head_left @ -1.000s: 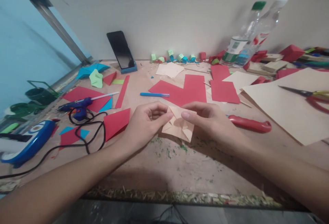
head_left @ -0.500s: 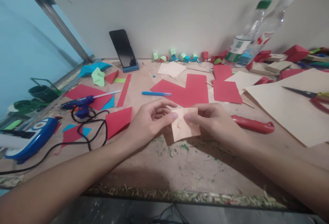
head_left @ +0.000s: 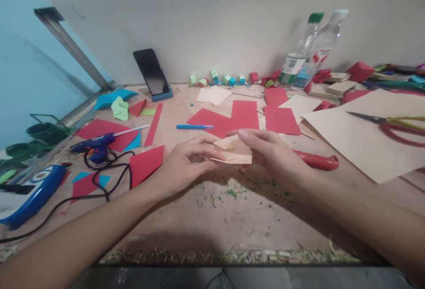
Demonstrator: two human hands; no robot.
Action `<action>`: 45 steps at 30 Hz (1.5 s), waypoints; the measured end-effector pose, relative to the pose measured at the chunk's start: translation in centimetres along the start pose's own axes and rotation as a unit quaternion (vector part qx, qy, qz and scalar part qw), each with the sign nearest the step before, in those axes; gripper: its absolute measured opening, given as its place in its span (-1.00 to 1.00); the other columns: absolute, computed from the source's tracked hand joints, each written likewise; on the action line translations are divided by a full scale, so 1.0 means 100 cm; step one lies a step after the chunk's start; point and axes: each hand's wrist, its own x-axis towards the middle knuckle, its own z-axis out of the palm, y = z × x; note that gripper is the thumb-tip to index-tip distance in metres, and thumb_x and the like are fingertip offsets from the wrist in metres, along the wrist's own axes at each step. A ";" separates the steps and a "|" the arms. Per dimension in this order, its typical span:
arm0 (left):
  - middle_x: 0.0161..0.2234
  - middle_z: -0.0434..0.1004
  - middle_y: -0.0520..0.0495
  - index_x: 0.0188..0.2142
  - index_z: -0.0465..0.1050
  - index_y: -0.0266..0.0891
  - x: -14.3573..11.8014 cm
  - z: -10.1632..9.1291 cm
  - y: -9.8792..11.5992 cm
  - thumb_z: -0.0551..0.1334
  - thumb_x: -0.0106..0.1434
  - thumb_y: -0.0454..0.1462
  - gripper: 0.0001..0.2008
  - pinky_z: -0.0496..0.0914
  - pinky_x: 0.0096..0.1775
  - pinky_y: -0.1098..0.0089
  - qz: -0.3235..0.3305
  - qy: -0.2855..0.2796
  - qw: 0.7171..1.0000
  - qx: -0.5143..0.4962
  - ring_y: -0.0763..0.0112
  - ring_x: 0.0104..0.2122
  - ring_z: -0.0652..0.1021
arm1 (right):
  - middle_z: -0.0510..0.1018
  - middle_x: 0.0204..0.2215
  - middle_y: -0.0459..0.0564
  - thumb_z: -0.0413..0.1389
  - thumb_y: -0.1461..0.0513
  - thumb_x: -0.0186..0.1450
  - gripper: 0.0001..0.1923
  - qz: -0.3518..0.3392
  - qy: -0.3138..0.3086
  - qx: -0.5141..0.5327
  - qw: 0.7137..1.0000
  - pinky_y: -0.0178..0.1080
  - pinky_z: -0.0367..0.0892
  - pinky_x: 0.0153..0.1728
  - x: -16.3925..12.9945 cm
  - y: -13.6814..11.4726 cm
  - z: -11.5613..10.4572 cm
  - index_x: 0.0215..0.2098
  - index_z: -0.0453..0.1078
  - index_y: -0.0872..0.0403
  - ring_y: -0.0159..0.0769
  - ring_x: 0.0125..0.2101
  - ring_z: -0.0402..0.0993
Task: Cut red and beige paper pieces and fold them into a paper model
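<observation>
Between both hands, above the table, is a small piece of cream paper [head_left: 236,158] bent into a folded shape with raised flaps. My left hand [head_left: 191,158] pinches its left edge between thumb and fingers. My right hand [head_left: 265,147] grips the right side, the thumb lying on the upper flap and the other fingers partly hidden behind the paper. Just beyond the hands lie a blue pen [head_left: 195,127] and a red L-shaped paper sheet [head_left: 244,116]. A red-handled tool [head_left: 317,160] rests right of my right hand.
At left are a blue glue gun [head_left: 93,142] and its black cord [head_left: 114,183]. A phone [head_left: 153,74] leans at the back. Plastic bottles [head_left: 295,61] stand back right. Scissors [head_left: 392,123] lie on a large cream sheet [head_left: 365,147]. Shavings line the table's front edge.
The paper was held flat, facing me; now it is tipped and bent, with its flaps opened up. My right thumb has moved to its upper flap. The camera view has shifted slightly.
</observation>
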 end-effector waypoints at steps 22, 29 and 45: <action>-0.16 0.49 -0.01 -0.26 0.41 -0.12 -0.018 0.003 0.018 0.44 0.30 -0.22 -0.79 0.45 -0.05 0.26 0.093 0.126 0.983 0.097 0.30 -0.11 0.53 | 0.75 -0.18 -0.02 0.30 0.14 0.33 -0.73 -0.064 -0.033 -0.148 0.986 -0.18 0.51 -0.22 -0.014 -0.007 0.012 -0.03 0.66 0.03 -0.19 -0.23 0.65; -0.36 0.60 0.03 -0.29 0.58 -0.17 -0.016 0.007 0.018 0.38 0.35 -0.31 -0.94 0.45 -0.23 0.37 0.085 0.084 0.988 0.094 0.41 -0.33 0.55 | 0.75 -0.28 -0.10 0.23 0.22 0.37 -0.80 -0.071 -0.086 -0.175 0.978 -0.23 0.52 -0.26 -0.017 -0.009 0.018 -0.09 0.69 -0.02 -0.19 -0.25 0.69; -0.28 0.59 0.05 -0.21 0.55 -0.19 -0.016 0.004 0.020 0.34 0.38 -0.34 -0.97 0.50 -0.25 0.45 0.085 0.061 0.994 0.022 0.48 -0.29 0.58 | 0.74 -0.40 -0.11 0.29 0.20 0.34 -0.88 -0.084 -0.031 -0.160 0.983 -0.29 0.49 -0.34 -0.016 -0.007 0.017 -0.29 0.71 0.00 -0.28 -0.38 0.65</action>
